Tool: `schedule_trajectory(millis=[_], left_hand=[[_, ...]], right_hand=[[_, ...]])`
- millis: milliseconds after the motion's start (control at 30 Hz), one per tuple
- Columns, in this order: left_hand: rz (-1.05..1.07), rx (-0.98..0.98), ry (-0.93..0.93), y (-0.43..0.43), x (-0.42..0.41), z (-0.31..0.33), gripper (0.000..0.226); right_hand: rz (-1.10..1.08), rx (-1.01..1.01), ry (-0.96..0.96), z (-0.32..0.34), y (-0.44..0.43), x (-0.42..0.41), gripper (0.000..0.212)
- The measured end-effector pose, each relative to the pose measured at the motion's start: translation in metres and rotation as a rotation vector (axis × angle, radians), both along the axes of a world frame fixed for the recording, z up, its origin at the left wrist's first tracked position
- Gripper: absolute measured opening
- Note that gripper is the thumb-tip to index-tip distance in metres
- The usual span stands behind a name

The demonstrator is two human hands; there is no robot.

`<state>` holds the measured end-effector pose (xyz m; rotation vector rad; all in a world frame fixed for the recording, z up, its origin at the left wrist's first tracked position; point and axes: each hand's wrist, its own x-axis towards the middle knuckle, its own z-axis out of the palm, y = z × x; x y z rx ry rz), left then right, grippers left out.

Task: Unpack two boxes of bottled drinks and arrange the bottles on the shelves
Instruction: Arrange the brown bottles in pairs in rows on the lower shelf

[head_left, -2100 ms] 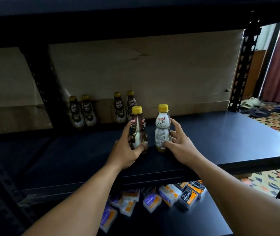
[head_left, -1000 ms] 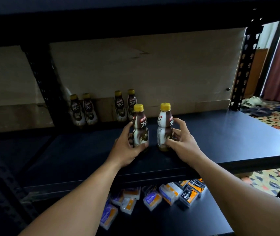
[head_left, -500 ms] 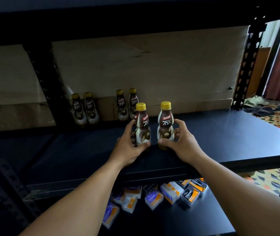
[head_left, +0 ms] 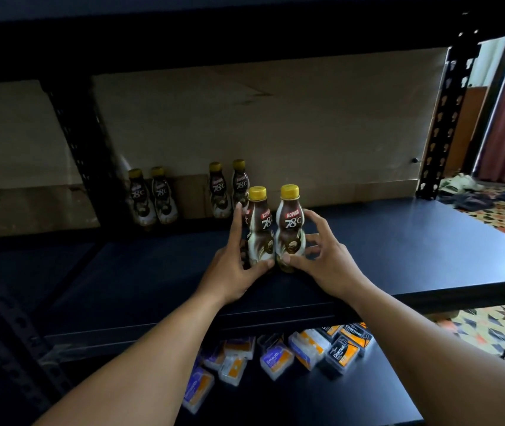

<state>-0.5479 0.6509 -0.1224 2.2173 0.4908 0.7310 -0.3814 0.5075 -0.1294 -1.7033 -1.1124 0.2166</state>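
Note:
Two brown coffee bottles with yellow caps stand upright, side by side, near the front of the dark shelf [head_left: 398,256]. My left hand [head_left: 232,272] grips the left bottle [head_left: 260,229] low on its body. My right hand [head_left: 322,262] grips the right bottle [head_left: 289,226], thumb at its base and fingers curled round its right side. Both labels face me. Further back stand two more pairs of the same bottles, one pair [head_left: 228,189] just behind my left hand and another pair [head_left: 151,196] to the left by the rack post.
A black perforated rack post [head_left: 82,155] rises at the back left and another post [head_left: 441,118] at the right. Brown board lines the back. Several small orange and blue packets [head_left: 306,348] lie on the lower shelf. Patterned floor and sandals [head_left: 460,182] show at the right.
Both bottles have been turned so their labels face me, and they now stand closer together. My hands stayed round them, shifting slightly.

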Motion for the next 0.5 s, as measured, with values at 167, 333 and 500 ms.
schedule_trajectory(millis=[167, 333, 500], left_hand=[[0.013, 0.052, 0.037, -0.0040, -0.0018, 0.0031, 0.114], [0.034, 0.085, 0.081, -0.0039, -0.0001, 0.0017, 0.128], [0.056, 0.144, 0.104, -0.0023, 0.0056, -0.0024, 0.129]], right_hand=[[0.042, 0.003, -0.039, 0.0003, -0.0015, -0.0014, 0.109], [0.052, -0.003, -0.080, -0.0014, -0.0029, -0.0027, 0.112], [0.020, -0.012, -0.139, -0.0042, 0.0005, 0.0007, 0.111]])
